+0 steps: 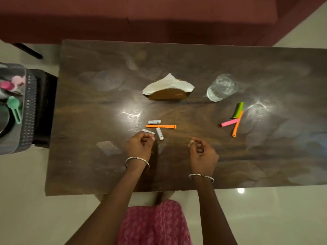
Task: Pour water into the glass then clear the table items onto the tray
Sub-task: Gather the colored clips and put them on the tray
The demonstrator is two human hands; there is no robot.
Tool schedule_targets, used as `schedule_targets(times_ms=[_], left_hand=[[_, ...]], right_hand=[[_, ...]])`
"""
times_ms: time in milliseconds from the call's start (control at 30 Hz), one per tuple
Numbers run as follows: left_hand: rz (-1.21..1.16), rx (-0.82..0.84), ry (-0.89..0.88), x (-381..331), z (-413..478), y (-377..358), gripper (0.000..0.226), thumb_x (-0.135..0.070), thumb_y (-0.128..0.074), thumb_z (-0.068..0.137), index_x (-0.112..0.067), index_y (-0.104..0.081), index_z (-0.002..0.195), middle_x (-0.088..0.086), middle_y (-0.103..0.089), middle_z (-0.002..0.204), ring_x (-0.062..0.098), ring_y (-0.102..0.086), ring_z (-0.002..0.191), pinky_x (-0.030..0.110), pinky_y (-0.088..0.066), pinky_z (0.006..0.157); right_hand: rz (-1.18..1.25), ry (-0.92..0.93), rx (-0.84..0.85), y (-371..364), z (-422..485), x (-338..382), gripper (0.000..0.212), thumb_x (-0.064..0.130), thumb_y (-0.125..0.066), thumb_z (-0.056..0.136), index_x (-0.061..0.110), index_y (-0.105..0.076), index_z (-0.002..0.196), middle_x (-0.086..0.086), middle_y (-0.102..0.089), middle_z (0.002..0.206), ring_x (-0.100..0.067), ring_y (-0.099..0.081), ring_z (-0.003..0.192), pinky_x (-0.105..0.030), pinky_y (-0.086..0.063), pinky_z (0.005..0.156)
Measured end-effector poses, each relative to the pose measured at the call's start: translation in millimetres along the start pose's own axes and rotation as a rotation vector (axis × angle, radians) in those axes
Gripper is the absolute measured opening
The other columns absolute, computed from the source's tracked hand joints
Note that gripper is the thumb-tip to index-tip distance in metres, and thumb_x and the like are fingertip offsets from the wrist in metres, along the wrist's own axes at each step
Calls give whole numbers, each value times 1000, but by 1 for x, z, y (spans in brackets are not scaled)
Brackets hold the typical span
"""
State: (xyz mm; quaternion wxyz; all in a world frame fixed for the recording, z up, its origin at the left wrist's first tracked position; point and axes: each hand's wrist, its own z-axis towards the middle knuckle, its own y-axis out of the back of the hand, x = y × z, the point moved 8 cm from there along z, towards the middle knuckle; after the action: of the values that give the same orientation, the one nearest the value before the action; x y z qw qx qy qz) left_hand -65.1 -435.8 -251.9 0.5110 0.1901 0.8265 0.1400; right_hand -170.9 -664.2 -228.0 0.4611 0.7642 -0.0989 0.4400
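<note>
Glossy dark-wood table (99, 96) — round clear glass (222, 87), flat orange stick (161, 126).

Water-filled clear glass (222, 87) upright right of napkin holder (168, 94)

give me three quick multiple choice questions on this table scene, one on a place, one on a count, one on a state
1. The glass stands: a) on the tray b) right of the napkin holder c) left of it
2. Orange sticks on the table: a) one b) two c) four
3. The napkin holder: a) holds white napkins b) is empty c) lies tipped over

Key: 1 b, it stands at the holder's right; 2 b, one by the white sachets, one by the pink stick; 3 a, napkins poke out on top.
</note>
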Motion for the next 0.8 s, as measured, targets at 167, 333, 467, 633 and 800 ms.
schedule_targets(times_ms=[167, 333, 467, 633, 800], left_hand=[[188, 27, -146, -40, 6, -55, 4, -17, -71, 84, -19, -74, 83, -5, -68, 71, 0, -59, 63, 9, -42, 61], [223, 124, -250, -79, 7, -124, 4, -22, -70, 84, -23, -74, 83, -11, -69, 74, -4, -59, 66, 4, -41, 62], [286, 188, -344, -105, 2, -180, 2, -26, -73, 81, -24, -73, 81, -12, -68, 73, 0, -59, 62, 11, -44, 61], [436, 303, -416, -120, -1, -246, 14, -31, -71, 83, -24, -69, 95, -6, -67, 90, 12, -61, 77, 32, -52, 73], [791, 328, -503, -119, 2, -287, 31, -40, -60, 90, -21, -60, 115, 2, -58, 118, 26, -58, 106, 39, -49, 88]], right_hand=[[-16, -34, -1, 39, 39, -30, 11, 15, -67, 88, 22, -74, 93, 0, -70, 67, -21, -67, 61, -43, -59, 69], [-22, -73, -100, 76, 83, -53, 10, 13, -68, 87, 21, -74, 91, 4, -66, 66, -15, -61, 57, -34, -56, 68], [-24, -97, -183, 94, 121, -62, 12, 9, -69, 85, 15, -76, 93, 2, -66, 67, -11, -58, 59, -28, -50, 68], [-79, -122, -171, 95, 172, -62, 11, 19, -69, 87, 17, -76, 95, 1, -67, 69, -19, -66, 71, -33, -51, 74], [-81, -148, -160, 86, 215, -59, 12, 30, -71, 86, 19, -75, 88, 0, -75, 77, -18, -70, 76, -29, -51, 72]])
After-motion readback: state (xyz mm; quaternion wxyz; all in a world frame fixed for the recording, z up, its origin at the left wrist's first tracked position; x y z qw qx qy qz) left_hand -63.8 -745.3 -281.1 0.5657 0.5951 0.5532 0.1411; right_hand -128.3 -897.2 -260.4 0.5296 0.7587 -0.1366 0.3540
